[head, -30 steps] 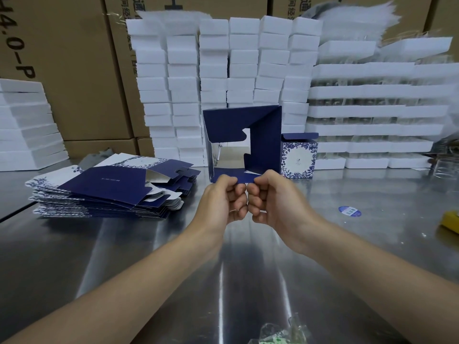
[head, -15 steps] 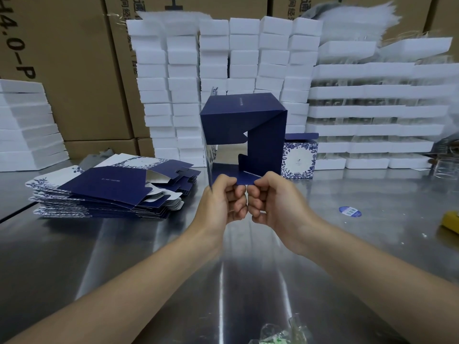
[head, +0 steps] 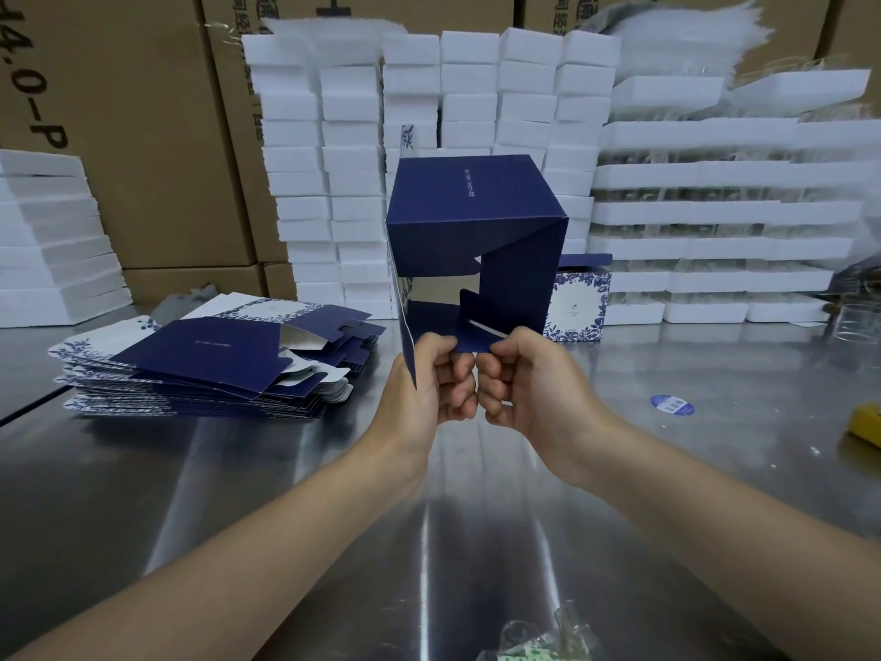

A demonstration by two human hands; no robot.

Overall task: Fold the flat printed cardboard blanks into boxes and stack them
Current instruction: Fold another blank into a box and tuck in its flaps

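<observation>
A half-formed navy box (head: 469,217) is held up over the steel table (head: 238,493), its open end facing me with bottom flaps partly folded in. My left hand (head: 429,384) pinches its lower left flap and side panel. My right hand (head: 529,379) pinches the lower flap from the right, knuckles nearly touching the left hand. A pile of flat navy-and-white printed blanks (head: 210,360) lies at the left. One finished box (head: 579,302) with floral print stands behind the held box, to the right.
White foam blocks (head: 429,112) are stacked in columns at the back, with foam trays (head: 715,217) at the right and brown cartons (head: 143,112) behind. A blue sticker (head: 672,405), a yellow object (head: 865,422) and crumpled plastic (head: 538,641) lie on the table.
The box has tipped towards me, so its navy top panel now shows, and the flaps have closed in further. Both hands stay at its lower edge.
</observation>
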